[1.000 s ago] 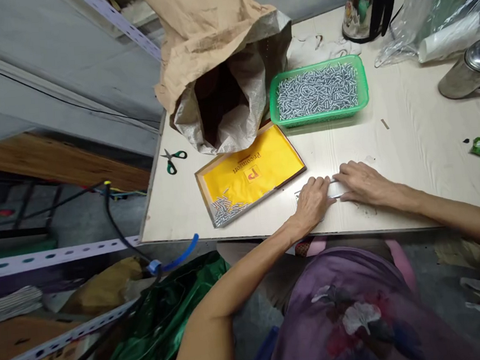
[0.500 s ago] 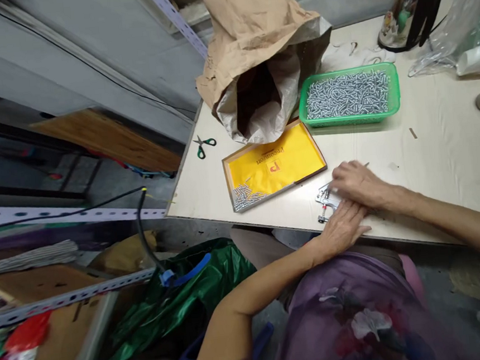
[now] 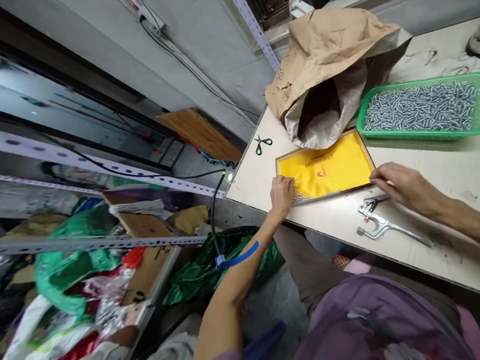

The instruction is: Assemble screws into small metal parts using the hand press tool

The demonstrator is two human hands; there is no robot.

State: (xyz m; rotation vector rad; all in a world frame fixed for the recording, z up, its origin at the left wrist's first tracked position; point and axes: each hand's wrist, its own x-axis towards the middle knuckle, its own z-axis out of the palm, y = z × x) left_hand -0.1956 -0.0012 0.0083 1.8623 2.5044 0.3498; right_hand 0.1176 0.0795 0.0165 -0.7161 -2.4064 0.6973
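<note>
A shallow cardboard tray point(image 3: 326, 197) with a yellow printed lining lies between my two hands. Small metal pins point(image 3: 301, 197) are heaped in its near left corner. My left hand point(image 3: 282, 195) is closed over the tray's left wall beside the pins, its fingertips partly hidden. At the near right corner, the thumb and fingers of my right hand point(image 3: 406, 186) pinch the tray's edge. Just below that hand, silver locking clamp pliers point(image 3: 380, 225) rest on the table, touched by neither hand.
A green plastic basket point(image 3: 429, 135) full of metal pins stands behind my right hand. An open brown paper sack point(image 3: 330, 54) overhangs the tray's back edge. Green-handled scissors point(image 3: 263, 143) lie left. A black hose point(image 3: 214, 216) hangs beyond the table's left edge.
Both hands have come off the pliers, which now lie on the table. My left hand has moved left and my right hand forward to the tray. The view has swung left.
</note>
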